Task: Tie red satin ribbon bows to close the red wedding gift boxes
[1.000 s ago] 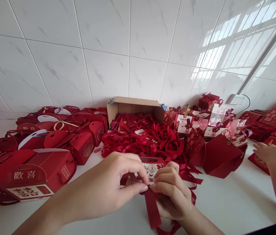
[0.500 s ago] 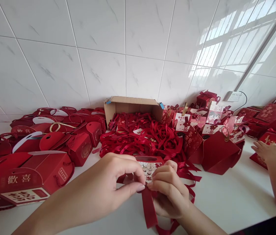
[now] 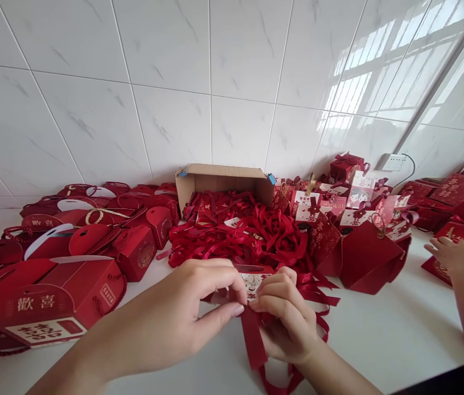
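Observation:
Between my hands is a small red-and-white printed gift box (image 3: 252,282) with cartoon figures and a slot near its top; most of it is hidden behind my fingers. A red ribbon (image 3: 254,340) hangs down in front of it. My left hand (image 3: 211,302) pinches the ribbon between thumb and fingertips at the box's lower front. Close beside it, my right hand (image 3: 285,312) is closed on the same ribbon, fingers curled. More ribbon (image 3: 281,381) loops below my right hand. The knot area is covered by my fingertips.
A heap of red ribbons (image 3: 240,236) spills from a cardboard box (image 3: 225,171) by the tiled wall. Red gift boxes (image 3: 54,304) crowd the left; smaller boxes and bags (image 3: 372,258) stand right. Another person's hand (image 3: 460,258) rests on a box at far right, near a power strip (image 3: 392,162).
My hands stay at the box with only a slight shift of the fingertips. The hanging ribbon has moved a little to the right. The whole view has tilted slightly.

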The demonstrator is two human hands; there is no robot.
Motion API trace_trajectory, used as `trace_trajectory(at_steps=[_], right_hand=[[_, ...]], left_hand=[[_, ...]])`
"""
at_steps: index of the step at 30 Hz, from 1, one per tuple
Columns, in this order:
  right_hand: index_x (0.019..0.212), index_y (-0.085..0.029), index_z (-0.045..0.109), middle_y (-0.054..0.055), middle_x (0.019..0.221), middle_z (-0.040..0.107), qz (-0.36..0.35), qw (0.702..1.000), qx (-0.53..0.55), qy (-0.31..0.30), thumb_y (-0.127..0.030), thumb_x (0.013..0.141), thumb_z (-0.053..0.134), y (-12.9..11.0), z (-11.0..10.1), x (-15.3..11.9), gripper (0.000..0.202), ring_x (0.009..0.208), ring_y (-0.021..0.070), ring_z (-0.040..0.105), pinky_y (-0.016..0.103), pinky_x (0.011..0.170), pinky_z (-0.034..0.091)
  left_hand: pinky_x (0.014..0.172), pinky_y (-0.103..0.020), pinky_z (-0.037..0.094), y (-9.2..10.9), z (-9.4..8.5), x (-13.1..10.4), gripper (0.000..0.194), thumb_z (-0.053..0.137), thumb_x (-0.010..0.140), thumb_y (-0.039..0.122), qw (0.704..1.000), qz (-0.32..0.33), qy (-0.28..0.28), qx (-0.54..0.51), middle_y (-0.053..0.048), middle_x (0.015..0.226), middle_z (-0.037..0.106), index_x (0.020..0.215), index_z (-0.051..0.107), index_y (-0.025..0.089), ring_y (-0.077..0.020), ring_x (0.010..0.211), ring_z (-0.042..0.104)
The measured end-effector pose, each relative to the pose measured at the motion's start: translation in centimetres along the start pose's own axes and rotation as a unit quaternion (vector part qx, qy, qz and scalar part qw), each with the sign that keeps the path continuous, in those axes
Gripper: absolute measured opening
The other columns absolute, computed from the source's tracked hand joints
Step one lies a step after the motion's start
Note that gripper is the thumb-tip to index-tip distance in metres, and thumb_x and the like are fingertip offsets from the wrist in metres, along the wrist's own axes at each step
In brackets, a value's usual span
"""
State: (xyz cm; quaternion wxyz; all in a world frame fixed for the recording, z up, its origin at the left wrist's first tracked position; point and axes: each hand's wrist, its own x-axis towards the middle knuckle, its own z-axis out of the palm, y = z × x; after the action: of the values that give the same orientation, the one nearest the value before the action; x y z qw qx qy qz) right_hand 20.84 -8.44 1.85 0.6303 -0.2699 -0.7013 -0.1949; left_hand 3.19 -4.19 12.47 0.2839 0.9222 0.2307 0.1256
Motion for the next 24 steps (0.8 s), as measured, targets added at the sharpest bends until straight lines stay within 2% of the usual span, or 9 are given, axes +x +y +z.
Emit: trace_trajectory(at_steps=[8, 13, 19, 24], right_hand=[[0.09, -0.013, 0.058, 0.003, 0.073, 0.058, 0.004, 1.0, 0.006, 0.003, -0.016, 0.084, 0.06, -0.08, -0.12, 0.49, 0.007, 0.064, 0.015, 0.057, 0.036, 0.062, 0.042], [0.09, -0.014, 0.058, 0.004, 0.074, 0.058, 0.028, 0.999, 0.029, 0.023, -0.017, 0.085, 0.059, -0.23, -0.12, 0.83, 0.007, 0.064, 0.0161, 0.057, 0.036, 0.059, 0.044], [0.092, -0.013, 0.057, 0.004, 0.075, 0.056, 0.036, 0.997, 0.052, 0.034, -0.013, 0.082, 0.058, -0.19, -0.06, 0.87, 0.01, 0.063, 0.0162, 0.056, 0.035, 0.057, 0.043], [0.092, -0.014, 0.057, 0.003, 0.073, 0.058, 0.024, 0.998, 0.048, 0.034, -0.013, 0.082, 0.058, -0.33, 0.1, 0.69, 0.01, 0.061, 0.0157, 0.056, 0.035, 0.057, 0.043]], left_hand=[[0.076, -0.021, 0.043, -0.07, -0.21, 0.02, 0.017, 0.047, 0.093, 0.025, 1.0, 0.014, -0.015, -0.021, 0.003, 0.091, 0.061, 0.094, 0.064, 0.028, -0.0109, 0.081, 0.056], [0.064, -0.019, 0.043, -0.5, -0.19, 0.25, 0.018, 0.052, 0.091, 0.032, 0.999, 0.002, 0.008, -0.031, 0.0, 0.103, 0.057, 0.098, 0.069, 0.034, -0.0127, 0.088, 0.056], [0.06, -0.017, 0.043, -0.4, -0.11, 0.38, 0.019, 0.052, 0.091, 0.033, 0.999, 0.0, 0.006, -0.047, -0.001, 0.103, 0.057, 0.098, 0.07, 0.034, -0.013, 0.089, 0.056], [0.071, -0.02, 0.044, -0.16, -0.25, 0.21, 0.019, 0.051, 0.092, 0.031, 0.999, 0.013, -0.004, -0.033, -0.001, 0.1, 0.059, 0.098, 0.069, 0.031, -0.0133, 0.087, 0.057]])
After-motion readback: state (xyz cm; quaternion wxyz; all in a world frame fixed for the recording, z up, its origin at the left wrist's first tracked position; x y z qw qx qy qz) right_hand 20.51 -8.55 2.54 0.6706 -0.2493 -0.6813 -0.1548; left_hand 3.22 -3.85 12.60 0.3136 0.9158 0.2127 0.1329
